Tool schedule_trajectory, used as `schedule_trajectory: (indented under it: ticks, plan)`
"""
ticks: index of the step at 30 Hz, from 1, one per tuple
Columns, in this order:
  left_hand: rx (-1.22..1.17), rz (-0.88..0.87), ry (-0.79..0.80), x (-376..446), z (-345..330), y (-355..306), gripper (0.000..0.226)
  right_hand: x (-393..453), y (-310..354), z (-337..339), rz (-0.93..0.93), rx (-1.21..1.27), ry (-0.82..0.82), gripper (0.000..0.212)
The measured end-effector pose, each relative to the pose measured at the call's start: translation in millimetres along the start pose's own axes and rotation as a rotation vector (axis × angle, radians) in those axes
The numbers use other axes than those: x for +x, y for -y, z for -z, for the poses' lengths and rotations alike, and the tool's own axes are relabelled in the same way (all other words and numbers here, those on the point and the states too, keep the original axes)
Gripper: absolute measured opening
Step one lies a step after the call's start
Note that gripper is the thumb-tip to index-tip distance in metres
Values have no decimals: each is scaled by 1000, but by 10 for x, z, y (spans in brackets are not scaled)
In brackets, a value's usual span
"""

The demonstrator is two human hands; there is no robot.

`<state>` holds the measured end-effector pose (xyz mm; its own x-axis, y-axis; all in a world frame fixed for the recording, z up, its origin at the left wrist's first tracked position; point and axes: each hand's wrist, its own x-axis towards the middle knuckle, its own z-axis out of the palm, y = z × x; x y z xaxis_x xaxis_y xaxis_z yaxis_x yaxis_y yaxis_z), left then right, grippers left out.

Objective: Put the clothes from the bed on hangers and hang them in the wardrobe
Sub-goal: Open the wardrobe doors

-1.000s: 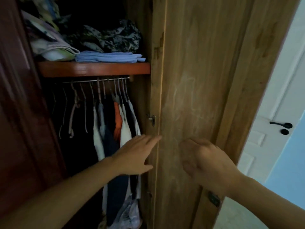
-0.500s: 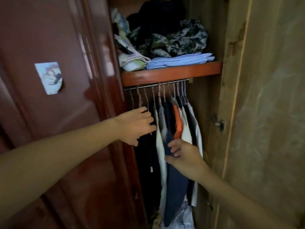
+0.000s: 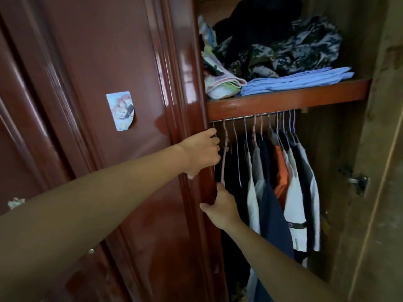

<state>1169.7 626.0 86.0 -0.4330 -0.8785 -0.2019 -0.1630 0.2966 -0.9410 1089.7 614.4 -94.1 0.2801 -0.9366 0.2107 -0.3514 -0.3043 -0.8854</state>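
Two hands reach into the glossy red-brown wooden wardrobe: left hand curls round a thin wire hanger; right hand grips the door edge; the pale torn sticker bears no legible writing.

Glossy red-brown lacquered wood door, matt unfinished wood inner panel w/ rough grain, thin metal rail, wire & plastic hangers, folded cloth on shelf, paper sticker

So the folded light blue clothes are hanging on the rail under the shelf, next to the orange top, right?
Not quite. In the head view the folded light blue clothes lie on top of the shelf, above the rail; the orange top does hang from that rail.
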Motion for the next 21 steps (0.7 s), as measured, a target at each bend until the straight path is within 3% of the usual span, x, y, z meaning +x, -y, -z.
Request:
schedule_trajectory:
  ticks: [4,8,11,17,21]
  plan:
    - [-9,31,-13,-24,40,-63,66,-103,-89,-32,22,26,-30,31]
    - [-24,52,-76,-192,121,-168,37,-273,-67,-55,51,-37,-64,32]
    - [-26,52,-131,-384,192,-271,28,-478,-74,-77,88,-84,-79,30]
    - [-61,38,-256,-962,346,-492,23,-983,-49,-148,196,-125,-51,31]
    - [-49,55,-338,-1210,426,-599,42,-1125,13,-108,196,-58,35,29]
